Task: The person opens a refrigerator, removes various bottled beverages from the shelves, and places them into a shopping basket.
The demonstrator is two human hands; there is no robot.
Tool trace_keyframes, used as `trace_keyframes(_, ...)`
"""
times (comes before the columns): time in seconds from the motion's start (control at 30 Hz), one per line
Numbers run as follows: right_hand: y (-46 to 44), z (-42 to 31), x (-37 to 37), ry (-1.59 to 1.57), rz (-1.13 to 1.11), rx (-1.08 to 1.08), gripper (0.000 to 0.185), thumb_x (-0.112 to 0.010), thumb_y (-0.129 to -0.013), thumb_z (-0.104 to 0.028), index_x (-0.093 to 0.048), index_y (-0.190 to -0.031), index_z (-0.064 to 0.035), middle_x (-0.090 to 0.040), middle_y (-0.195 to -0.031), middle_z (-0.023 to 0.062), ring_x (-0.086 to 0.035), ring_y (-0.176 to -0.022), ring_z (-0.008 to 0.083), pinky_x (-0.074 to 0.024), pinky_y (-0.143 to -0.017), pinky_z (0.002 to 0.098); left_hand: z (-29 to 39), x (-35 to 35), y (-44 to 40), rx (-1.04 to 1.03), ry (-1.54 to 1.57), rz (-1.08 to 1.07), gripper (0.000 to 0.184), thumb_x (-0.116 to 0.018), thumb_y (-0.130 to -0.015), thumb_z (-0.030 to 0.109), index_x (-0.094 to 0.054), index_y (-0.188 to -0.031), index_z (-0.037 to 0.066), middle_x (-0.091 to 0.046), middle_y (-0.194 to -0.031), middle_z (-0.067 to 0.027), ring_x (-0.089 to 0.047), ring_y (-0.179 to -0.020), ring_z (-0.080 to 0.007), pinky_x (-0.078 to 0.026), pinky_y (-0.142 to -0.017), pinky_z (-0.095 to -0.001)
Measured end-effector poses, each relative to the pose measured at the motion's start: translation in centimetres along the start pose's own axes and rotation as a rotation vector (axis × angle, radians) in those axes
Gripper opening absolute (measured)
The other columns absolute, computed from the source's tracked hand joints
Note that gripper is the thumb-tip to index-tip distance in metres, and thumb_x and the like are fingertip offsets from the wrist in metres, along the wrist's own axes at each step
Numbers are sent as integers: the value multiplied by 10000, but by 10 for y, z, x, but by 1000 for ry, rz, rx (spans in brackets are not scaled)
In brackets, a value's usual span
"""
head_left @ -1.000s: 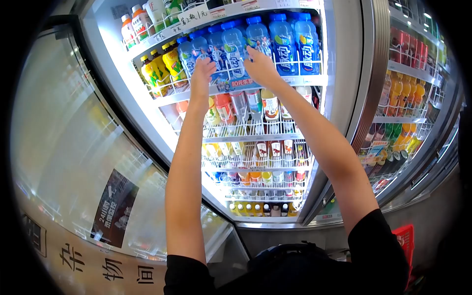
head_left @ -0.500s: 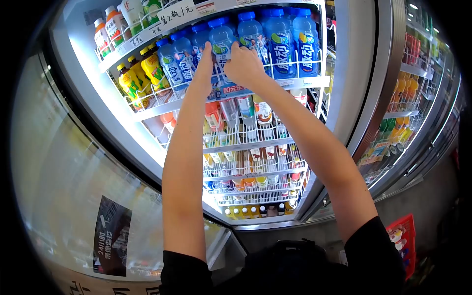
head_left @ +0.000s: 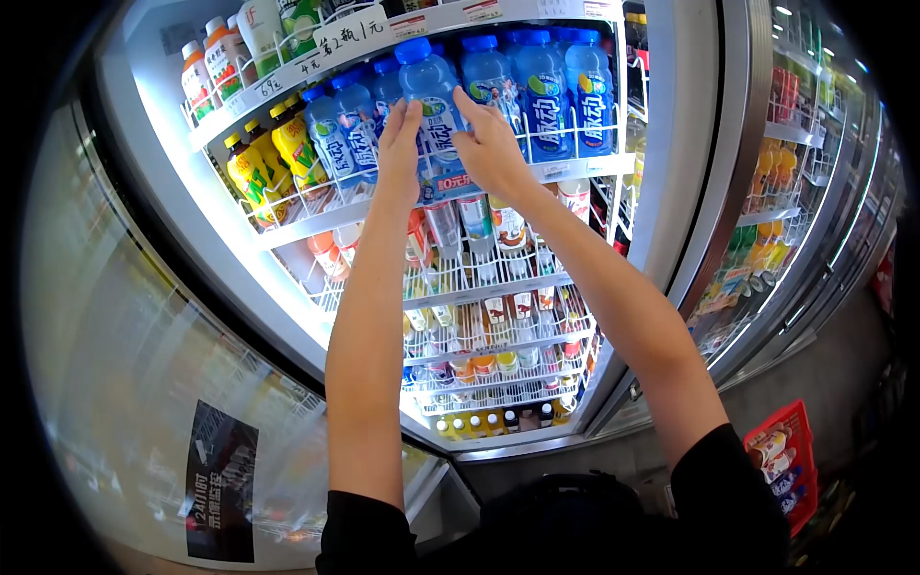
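Note:
A blue drink bottle [head_left: 426, 79] with a blue cap stands in the front of the upper fridge shelf, tilted slightly left. My left hand [head_left: 399, 144] presses against its left side, and my right hand [head_left: 491, 151] holds its right side with the thumb and index finger against it. Most of the fingers of both hands are hidden behind the palms. More blue bottles [head_left: 543, 101] of the same kind stand close on both sides. A white wire rail [head_left: 575, 134] runs along the shelf front.
Yellow bottles [head_left: 251, 177] stand to the left on this shelf. A price sign [head_left: 350, 36] is on the shelf edge above. Lower shelves [head_left: 498, 286] hold several drinks. The glass door [head_left: 144, 335] is on the left; a red basket [head_left: 803, 450] with packages sits at lower right.
Both hands have come a little lower and closer to me. The bottle between them now leans more to the left. My right fingers have straightened somewhat, and the view has shifted slightly.

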State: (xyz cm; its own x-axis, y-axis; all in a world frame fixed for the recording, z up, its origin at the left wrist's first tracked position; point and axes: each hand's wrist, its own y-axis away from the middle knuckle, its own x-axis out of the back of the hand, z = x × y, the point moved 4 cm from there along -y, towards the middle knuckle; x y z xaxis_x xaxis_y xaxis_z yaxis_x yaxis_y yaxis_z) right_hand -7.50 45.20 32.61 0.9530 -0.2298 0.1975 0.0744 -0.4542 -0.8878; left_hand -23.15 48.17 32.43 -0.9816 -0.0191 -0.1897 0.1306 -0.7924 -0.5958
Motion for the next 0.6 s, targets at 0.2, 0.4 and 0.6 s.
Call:
trace_keyframes(0.2, 13, -6, 6, -81, -21, 15, 561, -545, -869, -55, -467, -1424, -59, -532, -1306, 217, -597, -1064, 291, -471, -915, 326, 21, -6, 24, -165, -14, -13, 599, -603, -964, 348, -425, -1422, 6, -541, -1319, -72, -462, -1218, -170, -306, -1067, -319)
trace_keyframes(0.4, 31, -5, 8, -271, -14, 55, 591, -522, -863, 16, -414, -1444, -12, -514, -1340, 227, -492, -1210, 343, -450, -972, 363, 33, -17, 43, -297, -77, -138, 609, -592, -972, 337, -398, -1430, -14, -491, -1383, -97, -444, -1269, -184, -283, -1097, -325)
trace_keyframes(0.6, 43, -8, 4, -370, -14, 107, 636, -514, -883, 43, -345, -1491, -37, -401, -1477, 198, -471, -1275, 309, -476, -980, 362, 31, -18, 56, -347, -16, -151, 671, -619, -965, 246, -287, -1481, -26, -445, -1437, -146, -395, -1368, -231, -284, -1135, -359)
